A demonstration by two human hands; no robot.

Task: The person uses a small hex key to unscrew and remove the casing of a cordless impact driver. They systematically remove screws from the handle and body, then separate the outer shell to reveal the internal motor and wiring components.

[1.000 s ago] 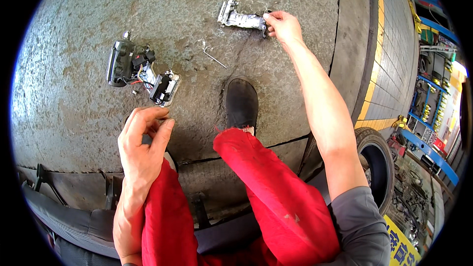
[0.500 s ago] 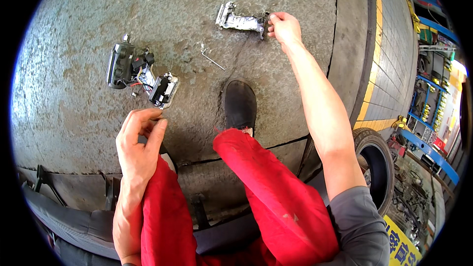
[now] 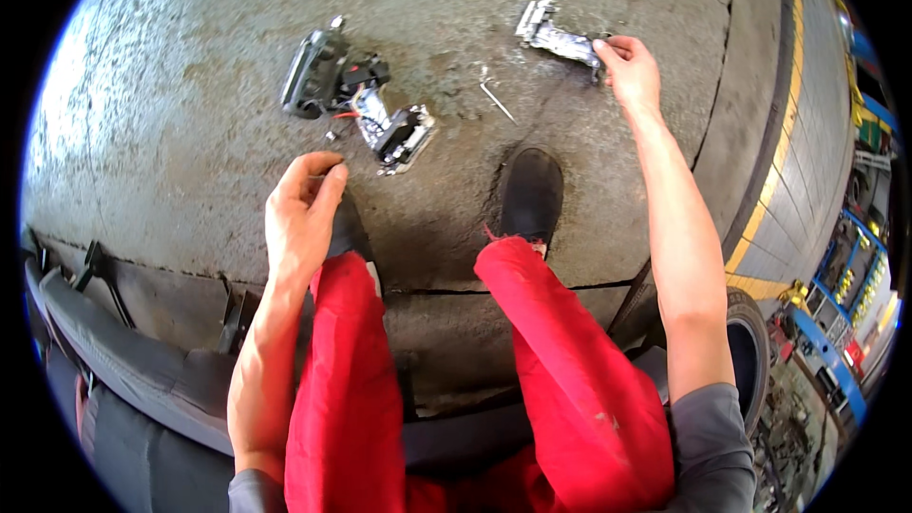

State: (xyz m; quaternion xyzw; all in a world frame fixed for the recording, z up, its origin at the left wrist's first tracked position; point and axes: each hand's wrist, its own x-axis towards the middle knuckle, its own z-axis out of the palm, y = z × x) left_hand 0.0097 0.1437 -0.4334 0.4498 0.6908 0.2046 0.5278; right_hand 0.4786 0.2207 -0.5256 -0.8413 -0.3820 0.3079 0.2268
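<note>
My right hand (image 3: 631,74) reaches far out, its thumb and fingers pinched at the near right end of a long silver metal bracket (image 3: 562,40) on the ground. My left hand (image 3: 306,214) hovers over my left shoe, thumb and forefinger pressed together; anything between them is too small to make out. Ahead of it lies a black and silver assembly: a dark rounded housing (image 3: 315,74), coloured wires, and a black block on a silver plate (image 3: 405,141). Between assembly and bracket lies a thin, bent metal rod (image 3: 498,103), like a hex key.
My black right shoe (image 3: 532,192) stands on the rough concrete floor (image 3: 437,0). A tiny metal piece (image 3: 332,135) lies beside the assembly. Dark padded seats (image 3: 133,361) are at lower left. A tyre (image 3: 746,351) and blue shelving (image 3: 860,256) stand to the right.
The whole view has shifted, so the floor items appear farther right. My right fingers now overlap the bracket's end more. My left hand remains pinched, with more floor showing between it and the assembly.
</note>
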